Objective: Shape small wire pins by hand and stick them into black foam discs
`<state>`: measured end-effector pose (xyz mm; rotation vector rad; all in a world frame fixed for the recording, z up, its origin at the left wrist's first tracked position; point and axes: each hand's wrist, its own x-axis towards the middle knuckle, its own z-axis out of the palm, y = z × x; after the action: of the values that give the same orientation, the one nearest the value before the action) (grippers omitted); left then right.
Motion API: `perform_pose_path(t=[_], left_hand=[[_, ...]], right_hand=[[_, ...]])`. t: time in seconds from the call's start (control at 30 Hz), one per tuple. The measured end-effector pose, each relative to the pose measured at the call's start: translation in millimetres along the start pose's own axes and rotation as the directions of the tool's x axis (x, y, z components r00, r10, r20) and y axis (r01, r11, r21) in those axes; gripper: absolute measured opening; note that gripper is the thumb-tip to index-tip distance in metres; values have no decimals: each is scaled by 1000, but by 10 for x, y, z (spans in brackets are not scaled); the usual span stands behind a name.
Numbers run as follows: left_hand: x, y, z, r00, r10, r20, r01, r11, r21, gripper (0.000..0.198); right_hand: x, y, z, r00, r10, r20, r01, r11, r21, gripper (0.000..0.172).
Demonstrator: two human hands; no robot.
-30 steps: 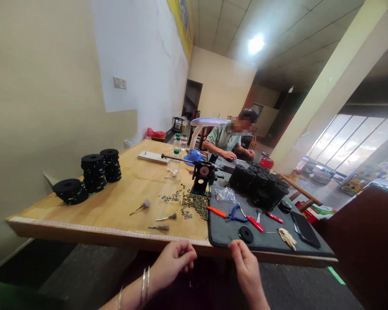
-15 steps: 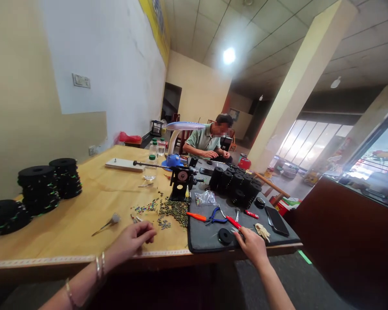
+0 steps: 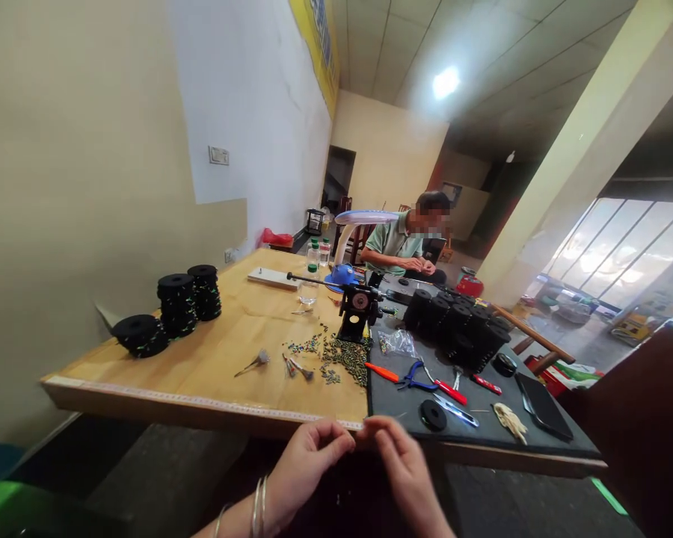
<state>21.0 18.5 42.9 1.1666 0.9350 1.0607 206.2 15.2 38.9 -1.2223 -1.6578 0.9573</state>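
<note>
My left hand (image 3: 317, 456) is at the table's front edge, thumb and fingers pinched together. Facing it a short gap away is my right hand (image 3: 398, 452), its fingers curled and slightly blurred. Anything between the fingertips is too small to make out. Just beyond my right hand, a small black foam spool (image 3: 433, 415) lies on the grey mat (image 3: 392, 403). Beside the spool are silver thread snips (image 3: 455, 409). Farther up the mat are blue-handled pliers (image 3: 418, 376), a red-handled tool (image 3: 452, 391) and an orange-handled tool (image 3: 382, 372).
A black hand-cranked device (image 3: 356, 310) stands behind a pile of small beads (image 3: 345, 357). Stacked black foam spools (image 3: 176, 302) stand left; more spools (image 3: 454, 321) crowd the mat. Brushes (image 3: 255, 362), a phone (image 3: 544, 407) and a lamp (image 3: 345, 254) are around. A person (image 3: 404, 243) sits opposite.
My left hand has come right and down, off the tabletop, and my right hand has left the mat's tools. They now meet at the front edge. The view has turned left.
</note>
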Motion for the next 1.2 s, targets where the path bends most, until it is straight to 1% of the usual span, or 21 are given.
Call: perform_pose_path(t=[0.03,0.07,0.13,0.17,0.23,0.33,0.43,0.5,0.6,0.67,0.7,0.73,0.8,0.87,0.9,0.93,1.0,1.07,1.1,1.2], left_hand=[[-9,-20,-12,999,34,-33,-33,999,8,36],[-16,-44,-36,996,55,-66,-55,998,10,37],[-30,-100,-115,989,74,-129,-76,997,-9,36],[-39,-132,-164,985,76,-156,-81,996,-23,36],[-64,-204,-262,976,71,-206,-84,995,-56,33],[-97,-314,-388,965,10,-262,-40,993,-110,34],[-99,-378,-533,935,-14,-354,-32,992,-124,38],[-98,-381,-672,900,-1,-435,-56,991,-118,40],[-153,-353,-904,826,44,-562,-99,993,-68,41],[-242,-343,-1018,782,119,-612,-129,991,28,40],[-299,-346,-1051,771,167,-615,-139,986,94,38],[-358,-356,-1068,769,216,-601,-144,976,165,36],[-469,-388,-1062,789,307,-533,-155,938,310,29],[-546,-424,-1033,815,397,-423,-196,875,444,22],[-566,-438,-1020,820,444,-360,-230,833,503,20],[-575,-449,-1011,819,489,-300,-266,787,557,18],[-569,-458,-1006,800,565,-203,-323,690,647,18],[-550,-457,-1011,778,611,-145,-341,606,718,19],[-543,-454,-1013,775,620,-126,-335,571,750,20],[-541,-435,-1013,785,613,-94,-279,485,829,22]], right_hand=[[-4,-38,217,996,25,90,-36,992,124,36],[0,-55,396,991,43,125,-70,973,220,37],[24,-50,633,976,98,193,-160,926,342,41],[42,-40,695,968,120,220,-193,918,347,42],[88,-31,741,963,140,228,-200,943,265,39],[186,-54,737,977,87,194,-93,995,26,33],[317,-78,760,976,45,213,-5,983,-185,30],[413,-76,801,972,37,234,32,958,-286,29],[546,-56,886,962,19,271,91,918,-387,27],[618,-50,953,954,-2,298,138,890,-434,26],[648,-52,989,950,-14,313,162,877,-453,25],[676,-59,1026,945,-24,326,183,865,-468,25],[721,-85,1096,937,-44,348,222,842,-491,25],[757,-119,1157,929,-63,364,255,822,-509,27],[773,-134,1180,926,-69,371,268,813,-517,27],[788,-146,1199,923,-73,377,277,805,-525,27],[816,-154,1221,921,-73,383,287,792,-540,27],[845,-142,1231,920,-70,385,291,780,-554,26],[859,-132,1235,920,-71,387,294,776,-558,25],[903,-109,1264,916,-80,394,306,774,-554,24]])
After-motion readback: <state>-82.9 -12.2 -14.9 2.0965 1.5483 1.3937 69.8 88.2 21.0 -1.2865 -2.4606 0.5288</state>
